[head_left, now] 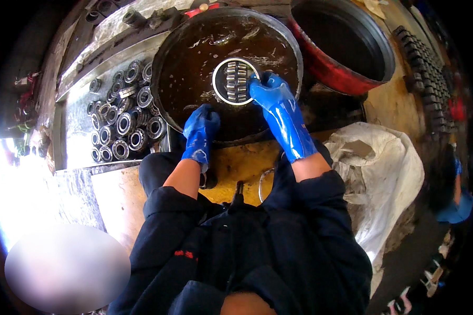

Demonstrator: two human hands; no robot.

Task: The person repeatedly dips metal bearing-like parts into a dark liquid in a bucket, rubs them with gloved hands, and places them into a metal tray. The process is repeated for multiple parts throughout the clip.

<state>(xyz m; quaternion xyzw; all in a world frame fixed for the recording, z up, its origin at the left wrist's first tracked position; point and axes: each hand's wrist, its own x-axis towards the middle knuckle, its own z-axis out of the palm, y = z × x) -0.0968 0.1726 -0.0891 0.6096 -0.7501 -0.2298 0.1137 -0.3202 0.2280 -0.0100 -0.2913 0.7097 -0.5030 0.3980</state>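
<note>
A wide round basin (234, 10) of dark brown liquid (186, 63) stands in front of me. Over its near half my right hand (270, 89), in a blue rubber glove, grips the right edge of a roller bearing (236, 81). The bearing has a pale outer ring and two rows of shiny rollers, and it is tilted so its face shows. My left hand (202, 123), also in a blue glove, is curled closed near the basin's near-left rim, apart from the bearing. Whatever it may hold is hidden by its fingers.
On the left, a metal tray (76, 126) carries a heap of several bearings (125, 123). A red round tub (320, 65) with dark contents stands at the back right. Rows of dark metal parts (425, 79) lie far right. A dirty white sack (388, 168) sits beside my right leg.
</note>
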